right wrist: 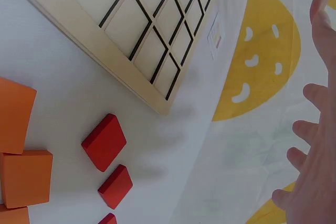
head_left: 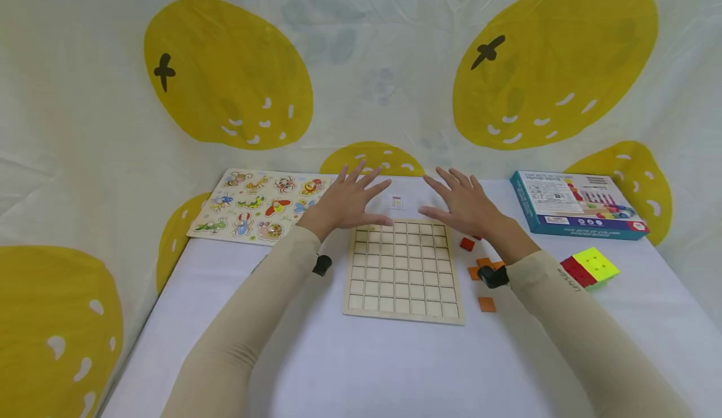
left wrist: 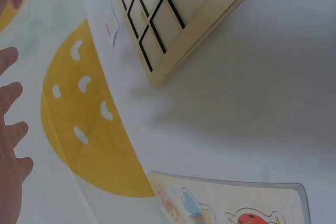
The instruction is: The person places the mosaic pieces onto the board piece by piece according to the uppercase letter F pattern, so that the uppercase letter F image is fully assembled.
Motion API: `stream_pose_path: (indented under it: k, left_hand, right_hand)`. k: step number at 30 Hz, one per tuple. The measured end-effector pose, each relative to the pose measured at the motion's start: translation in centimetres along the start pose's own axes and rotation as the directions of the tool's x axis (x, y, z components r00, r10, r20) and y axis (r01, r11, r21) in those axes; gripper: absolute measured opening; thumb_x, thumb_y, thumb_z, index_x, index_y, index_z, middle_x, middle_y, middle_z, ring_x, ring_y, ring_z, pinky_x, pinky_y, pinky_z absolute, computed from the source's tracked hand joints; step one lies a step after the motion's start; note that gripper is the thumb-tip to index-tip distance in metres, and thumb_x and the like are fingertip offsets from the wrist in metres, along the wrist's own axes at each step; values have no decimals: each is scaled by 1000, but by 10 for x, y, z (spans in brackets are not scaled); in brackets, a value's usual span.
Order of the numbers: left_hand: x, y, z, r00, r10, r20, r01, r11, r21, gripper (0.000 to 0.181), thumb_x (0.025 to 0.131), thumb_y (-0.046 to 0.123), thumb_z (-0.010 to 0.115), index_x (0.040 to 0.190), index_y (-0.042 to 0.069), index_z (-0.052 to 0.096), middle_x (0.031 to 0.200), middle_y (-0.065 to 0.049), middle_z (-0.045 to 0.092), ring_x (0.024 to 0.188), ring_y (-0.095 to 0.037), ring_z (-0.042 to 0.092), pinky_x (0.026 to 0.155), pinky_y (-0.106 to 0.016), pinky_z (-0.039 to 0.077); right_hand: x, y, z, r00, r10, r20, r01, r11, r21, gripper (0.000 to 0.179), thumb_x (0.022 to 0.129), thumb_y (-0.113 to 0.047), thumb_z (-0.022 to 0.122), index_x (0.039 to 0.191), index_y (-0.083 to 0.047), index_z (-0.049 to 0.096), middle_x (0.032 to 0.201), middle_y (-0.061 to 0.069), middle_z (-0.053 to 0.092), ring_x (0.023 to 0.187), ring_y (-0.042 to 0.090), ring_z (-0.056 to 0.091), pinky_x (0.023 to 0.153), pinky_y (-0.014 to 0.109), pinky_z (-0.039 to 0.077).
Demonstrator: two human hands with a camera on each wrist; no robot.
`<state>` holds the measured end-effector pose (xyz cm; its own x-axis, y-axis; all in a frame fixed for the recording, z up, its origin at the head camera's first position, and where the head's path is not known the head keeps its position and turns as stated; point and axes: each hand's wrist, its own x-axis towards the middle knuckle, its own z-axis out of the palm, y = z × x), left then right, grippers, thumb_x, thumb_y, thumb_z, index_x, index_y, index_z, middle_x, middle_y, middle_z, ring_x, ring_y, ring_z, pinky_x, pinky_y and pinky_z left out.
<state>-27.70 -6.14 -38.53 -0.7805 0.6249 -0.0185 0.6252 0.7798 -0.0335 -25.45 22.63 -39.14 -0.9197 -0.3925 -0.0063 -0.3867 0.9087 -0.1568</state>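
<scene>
Both hands hover with spread fingers over the far end of a wooden grid board [head_left: 403, 314], whose square cells show no tiles. My left hand [head_left: 350, 200] is over the board's far left corner and holds nothing. Opposite it, my right hand [head_left: 465, 205] is over the far right corner, also holding nothing. Beside the board on the right lie orange square tiles [head_left: 487, 304] and red tiles [head_left: 467, 244], some partly hidden under the right wrist. The right wrist view shows a red tile [right wrist: 104, 142] near an orange tile [right wrist: 27, 178].
An insect picture puzzle [head_left: 248, 205] lies at the back left. At the back right is a teal-edged box [head_left: 581, 205], with a yellow and red puzzle cube [head_left: 592, 266] nearer. A small printed card [head_left: 397, 202] sits behind the board, before a fruit-patterned curtain [head_left: 383, 79].
</scene>
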Motion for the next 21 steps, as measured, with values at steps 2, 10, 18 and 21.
stream_pose_path:
  k: [2,10,18,21]
  left_hand:
    - [-1,0,-1,1000,-5,-1,5,1000,-3,93,88,84,44,163,33,21,175,-1,9,163,-36,-1,131,-62,6]
    - [-13,0,-8,999,-23,-23,22,998,-50,96,87,84,45,164,33,19,175,-1,10,162,-32,16,131,-61,13]
    - [-33,2,-4,994,-5,-111,-11,990,-143,96,89,80,50,164,31,17,175,-2,11,151,-34,38,126,-52,32]
    - [-44,3,-1,989,-21,-147,-4,986,-166,97,89,78,52,165,30,15,175,-1,9,150,-34,40,123,-50,37]
  right_hand:
    - [-1,0,-2,1000,1,-8,-1,1000,2,83,98,-65,48,164,-21,24,172,17,17,158,46,11,125,73,8]
    - [-11,1,-9,998,59,-29,-57,995,80,84,96,-60,58,163,-23,25,167,17,30,153,44,21,124,68,20]
    - [-33,12,-11,994,99,-38,-90,978,188,68,96,-46,67,150,-10,47,148,21,53,136,42,41,114,65,37]
    - [-41,17,-8,991,133,-14,-126,963,237,60,95,-39,70,144,-9,53,139,20,59,130,39,45,109,62,44]
